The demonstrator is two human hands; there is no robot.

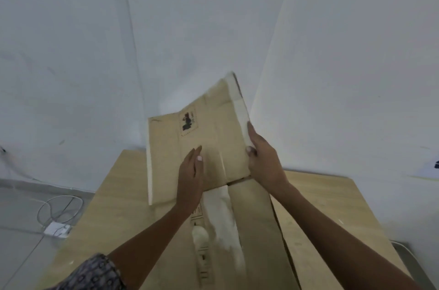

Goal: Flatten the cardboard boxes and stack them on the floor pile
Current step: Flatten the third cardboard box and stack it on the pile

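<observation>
The right hand (263,159) grips the right edge of the raised panel of a brown corrugated cardboard box (209,132), thumb on the front face and fingers over the edge. The left hand (190,175) lies flat on the same panel with its fingers straight, at about 8 o'clock from the right hand. The panel tilts up toward 12 o'clock. The rest of the box lies flat toward 6 o'clock (between the forearms) on a pale wooden table (332,199). A strip of white tape (223,213) runs along the seam, and a black-printed label (187,122) sits near the panel's top. At 8 o'clock, a white charger with coiled cable (57,230) lies on the grey floor.
</observation>
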